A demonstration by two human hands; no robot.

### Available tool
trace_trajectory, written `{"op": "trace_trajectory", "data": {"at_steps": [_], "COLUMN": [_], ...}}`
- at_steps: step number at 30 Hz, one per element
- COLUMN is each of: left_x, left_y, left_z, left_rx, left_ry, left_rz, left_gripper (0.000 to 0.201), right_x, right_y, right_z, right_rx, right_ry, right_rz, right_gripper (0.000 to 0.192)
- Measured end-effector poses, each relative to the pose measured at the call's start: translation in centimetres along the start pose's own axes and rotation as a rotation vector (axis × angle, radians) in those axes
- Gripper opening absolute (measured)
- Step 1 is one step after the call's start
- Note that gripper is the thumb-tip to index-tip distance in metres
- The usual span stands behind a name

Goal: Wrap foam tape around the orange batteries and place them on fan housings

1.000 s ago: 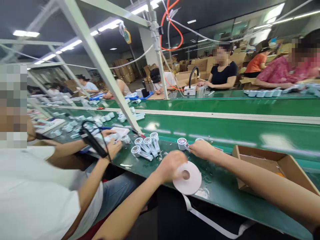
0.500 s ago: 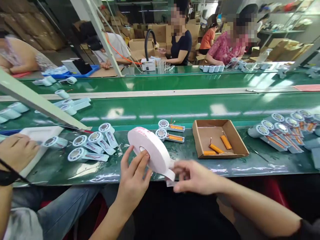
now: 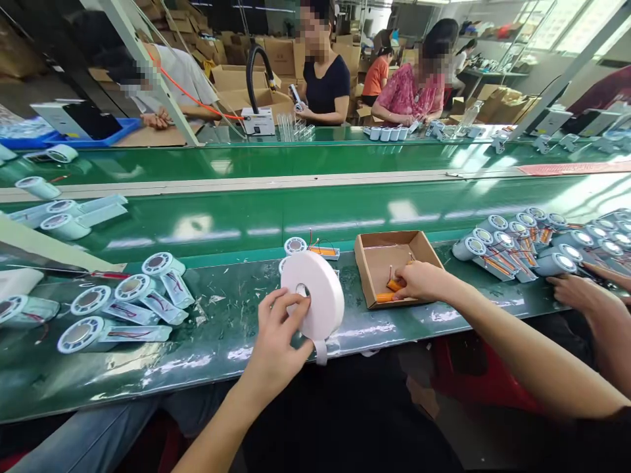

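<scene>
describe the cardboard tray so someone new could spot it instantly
Start at the green workbench nearest the camera, this side of the conveyor. Just right of the white tape roll sits an open, shallow brown cardboard tray. It is the only box on this bench, with orange cells inside and the right hand reaching in.

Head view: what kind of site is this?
Most likely a small-electronics assembly line: a long green conveyor belt, rows of part-built handheld units with loose wires, and seated workers opposite. The left hand holds a tape roll.
</scene>
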State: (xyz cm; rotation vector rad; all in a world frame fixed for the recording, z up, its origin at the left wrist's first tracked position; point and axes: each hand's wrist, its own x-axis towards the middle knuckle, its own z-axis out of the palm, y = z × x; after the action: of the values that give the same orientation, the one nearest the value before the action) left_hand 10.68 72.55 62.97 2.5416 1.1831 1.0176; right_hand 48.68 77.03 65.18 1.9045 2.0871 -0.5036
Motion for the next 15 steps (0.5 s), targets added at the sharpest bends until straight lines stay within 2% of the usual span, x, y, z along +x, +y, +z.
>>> {"op": "trace_trajectory", "data": {"at_steps": [2,7,9,12,14,15], "left_x": [-0.3,-2.0,-2.5,-2.8,-2.7,-2.7], "left_y": [0.3,0.1,0.0,0.2,0.3,0.3], "left_z": [0.5,-0.1,-0.9,-2.2,-2.9,-3.1], "left_rx": [0.024,0.154,0.22,0.311,0.349,0.362], "left_ry": [-0.044,-0.089,-0.101,-0.111,-0.111,-0.112], "left_rz": [0.021,0.05,0.073,0.122,0.146,0.147], "left_gripper": [0.057,0.056,0.054,0.054,0.055,0.054], "right_x": [1.5,2.0,1.7,1.4,1.5,1.6], "right_y": [0.2,1.3,1.9,1.8,1.0,0.5], "right_z": [0.6,1.5,1.2,0.2,-0.4,-0.5], "right_rx": [-0.002,0.146,0.265,0.414,0.344,0.273], "right_ry": [-0.084,-0.109,-0.043,0.161,0.221,0.204], "right_rz": [-0.07,-0.242,-0.214,-0.188,-0.252,-0.277], "right_gripper": [0.029,0.019,0.023,0.037,0.036,0.031]}}
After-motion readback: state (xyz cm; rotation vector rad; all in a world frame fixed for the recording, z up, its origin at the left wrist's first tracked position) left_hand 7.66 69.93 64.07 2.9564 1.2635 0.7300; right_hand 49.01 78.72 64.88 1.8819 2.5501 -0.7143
